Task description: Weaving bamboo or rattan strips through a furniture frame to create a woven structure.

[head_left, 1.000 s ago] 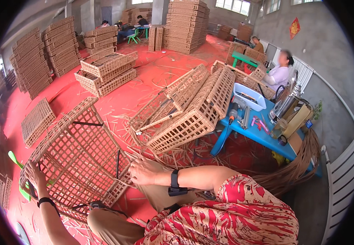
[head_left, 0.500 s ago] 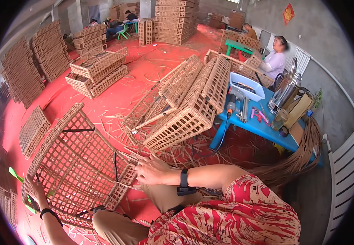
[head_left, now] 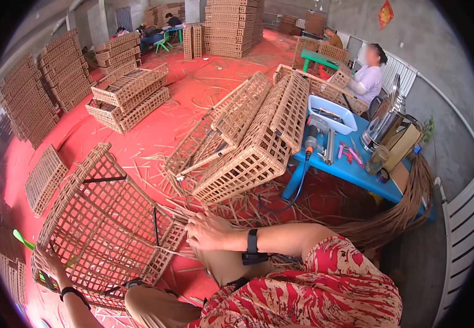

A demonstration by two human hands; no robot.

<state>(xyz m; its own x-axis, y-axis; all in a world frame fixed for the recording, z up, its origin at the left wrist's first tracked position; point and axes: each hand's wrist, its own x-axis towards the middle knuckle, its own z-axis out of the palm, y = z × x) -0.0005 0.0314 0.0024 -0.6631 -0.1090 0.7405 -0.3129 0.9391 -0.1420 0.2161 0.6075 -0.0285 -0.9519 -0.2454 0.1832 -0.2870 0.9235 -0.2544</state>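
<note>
A brown woven wicker basket frame [head_left: 114, 205] with an open lattice and dark inner bars stands tilted at my left, against my knees. My left hand [head_left: 51, 263] is closed round its near-left rim. Just beyond the frame's right edge, my right hand [head_left: 208, 230] hovers over my knee with its fingers curled together. Thin wicker strips [head_left: 178, 210] run close to its fingertips, and a pale strand [head_left: 172, 251] stretches from the frame's right side to below the hand. What the right fingers pinch is hidden.
Large lattice baskets [head_left: 248, 147] lie ahead. On the right, a blue table [head_left: 352, 170] carries a power drill [head_left: 311, 141], a pale blue bin [head_left: 332, 113], pliers and a steel flask. Wicker strands [head_left: 412, 191] hang off it. Scraps litter the red floor. A person [head_left: 369, 79] sits beyond.
My right hand has shifted slightly right and down. The frame's top has dipped a little, and my left hand keeps its hold on the rim.
</note>
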